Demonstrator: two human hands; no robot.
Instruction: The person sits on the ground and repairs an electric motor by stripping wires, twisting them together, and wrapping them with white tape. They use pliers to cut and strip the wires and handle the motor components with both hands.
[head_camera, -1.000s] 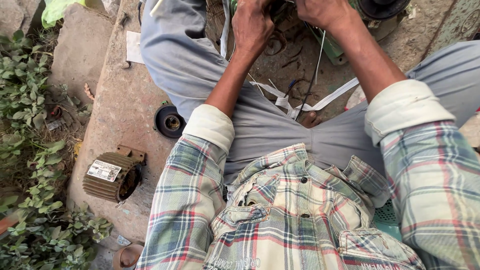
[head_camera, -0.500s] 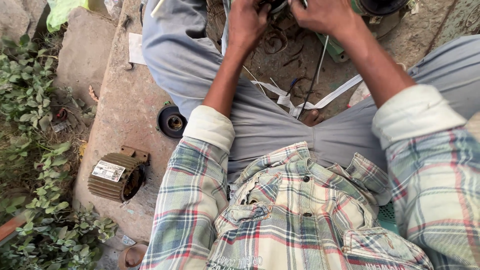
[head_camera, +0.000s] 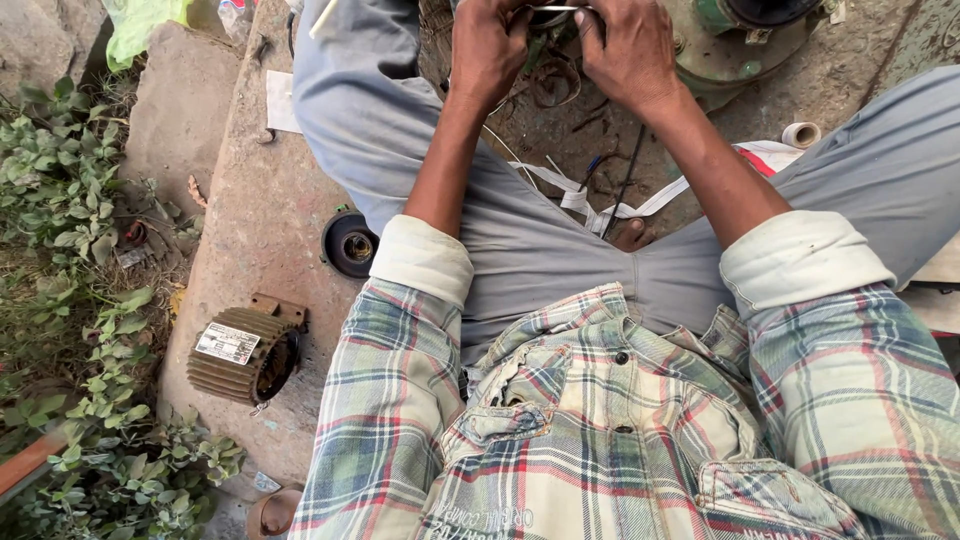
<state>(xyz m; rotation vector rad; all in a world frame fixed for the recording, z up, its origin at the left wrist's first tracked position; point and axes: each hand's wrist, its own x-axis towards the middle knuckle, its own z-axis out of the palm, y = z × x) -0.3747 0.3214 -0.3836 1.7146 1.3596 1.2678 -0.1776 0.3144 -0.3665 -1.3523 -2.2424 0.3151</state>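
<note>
Seated on a concrete slab (head_camera: 250, 210), I worked with both hands at the top edge of the view, over a tangle of wires (head_camera: 550, 85) lying on the ground between my knees. My left hand (head_camera: 490, 50) had its grip curled tight, fingers pressed together on a small metal part (head_camera: 553, 12) that was mostly cut off by the frame. My right hand (head_camera: 625, 45) met it from the other side, its grip pinching the same part, thumb and fingers closed on it. Just beyond my right hand sat a green motor housing (head_camera: 730, 45). White tape (head_camera: 600, 205) trailed over the ground near my grey trousers (head_camera: 540, 250), and a small roll (head_camera: 800, 133) of it lay beside my right leg. On the slab to my left rested a black round cap (head_camera: 350, 243), near my thigh, and farther off a ribbed motor cover (head_camera: 240, 355) with a label on it lay on its side close to the slab's edge. Green weeds (head_camera: 60, 180) grew along the slab. My plaid shirt (head_camera: 600, 440), sleeves rolled, filled the bottom of the view.
</note>
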